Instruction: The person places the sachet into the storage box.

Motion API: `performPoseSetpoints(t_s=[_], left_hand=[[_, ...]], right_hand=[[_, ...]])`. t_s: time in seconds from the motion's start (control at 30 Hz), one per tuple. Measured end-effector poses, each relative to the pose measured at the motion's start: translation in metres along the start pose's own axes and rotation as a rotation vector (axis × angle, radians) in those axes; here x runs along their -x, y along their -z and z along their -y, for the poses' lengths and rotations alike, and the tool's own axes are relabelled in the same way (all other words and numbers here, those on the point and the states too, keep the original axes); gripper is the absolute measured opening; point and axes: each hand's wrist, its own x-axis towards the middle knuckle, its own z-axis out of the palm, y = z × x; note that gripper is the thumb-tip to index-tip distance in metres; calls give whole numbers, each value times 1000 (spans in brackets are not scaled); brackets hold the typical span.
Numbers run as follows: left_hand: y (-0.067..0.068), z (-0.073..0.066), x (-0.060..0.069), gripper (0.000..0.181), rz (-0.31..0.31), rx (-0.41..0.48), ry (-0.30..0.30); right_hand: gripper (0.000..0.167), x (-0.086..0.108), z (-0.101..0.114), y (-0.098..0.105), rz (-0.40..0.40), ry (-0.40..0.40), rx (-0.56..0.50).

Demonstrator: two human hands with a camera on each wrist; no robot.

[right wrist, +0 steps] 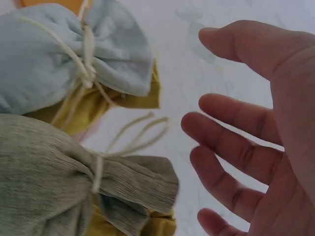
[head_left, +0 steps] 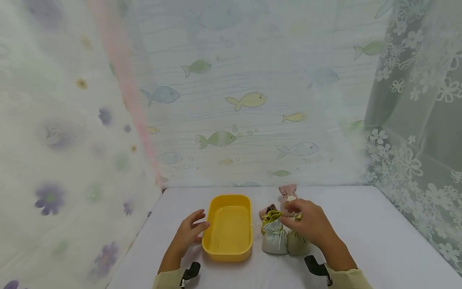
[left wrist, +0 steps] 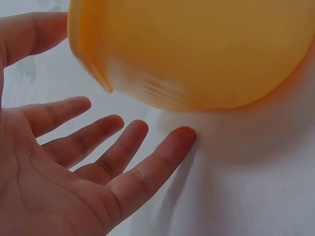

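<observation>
A yellow plastic tray (head_left: 226,257) stands on the white table. My left hand (head_left: 187,232) is at its left side, fingers spread; in the left wrist view the thumb meets the tray's edge (left wrist: 83,54), while the other fingers stay apart from it. To the tray's right is a group of small drawstring pouches: a light blue pouch (head_left: 275,242), an olive-green pouch (head_left: 297,245), mustard-yellow ones partly hidden behind, and a pink pouch (head_left: 287,190) at the back. Above them hovers my right hand (head_left: 308,220). Its fingers are loosely bent and hold nothing in the right wrist view.
The white-covered table (head_left: 346,224) reaches a fish-print curtain (head_left: 249,160) at the back. A flower-print curtain (head_left: 83,180) hangs on the left, with lace (head_left: 411,160) on the right. A dark wrist mount (head_left: 315,265) sits by the right sleeve.
</observation>
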Motion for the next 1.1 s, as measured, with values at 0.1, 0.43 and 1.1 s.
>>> performPoseSetpoints(t_s=[0.1, 0.43, 1.1], left_hand=[[-1, 2, 1, 69, 22, 45, 10], [-2, 7, 1, 61, 58, 149, 41], [3, 22, 2, 62, 127, 213, 31]], right_hand=[[36, 0, 3, -8, -13, -18, 83], [51, 2, 6, -21, -28, -68, 212], [72, 7, 16, -50, -36, -115, 243]])
